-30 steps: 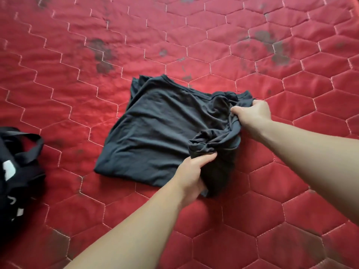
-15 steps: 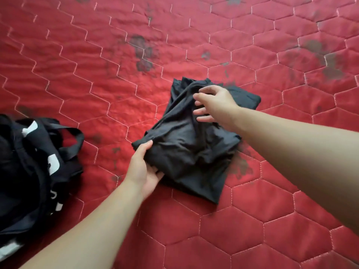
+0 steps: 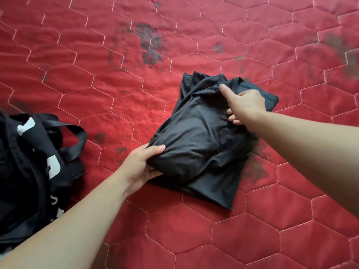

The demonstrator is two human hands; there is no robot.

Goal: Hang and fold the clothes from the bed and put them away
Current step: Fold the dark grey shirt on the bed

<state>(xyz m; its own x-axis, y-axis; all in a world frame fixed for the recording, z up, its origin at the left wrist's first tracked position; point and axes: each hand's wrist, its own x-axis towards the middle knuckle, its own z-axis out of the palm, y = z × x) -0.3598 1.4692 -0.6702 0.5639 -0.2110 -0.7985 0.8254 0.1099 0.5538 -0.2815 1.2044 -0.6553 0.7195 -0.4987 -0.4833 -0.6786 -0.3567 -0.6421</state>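
The shirt (image 3: 202, 136), dark, thin and smooth, lay folded into a rumpled, roughly oblong bundle on the quilt (image 3: 116, 90). The left hand (image 3: 139, 167) gripped its near-left edge, thumb on top and fingers curled under. The right hand (image 3: 244, 105) rested on its far end, forefinger stretched out, the other fingers loose and gripping nothing. The red quilt was stitched in hexagons and blotched with dark stains. A black bag (image 3: 33, 164) with white lettering and webbing straps slumped at the left.

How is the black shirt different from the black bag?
The shirt is plain and folded into a bundle; the bag has white print and lies slumped with strap loops. The left hand grips the shirt and the right hand rests on it; nobody touches the bag. Both lie on the red quilt.
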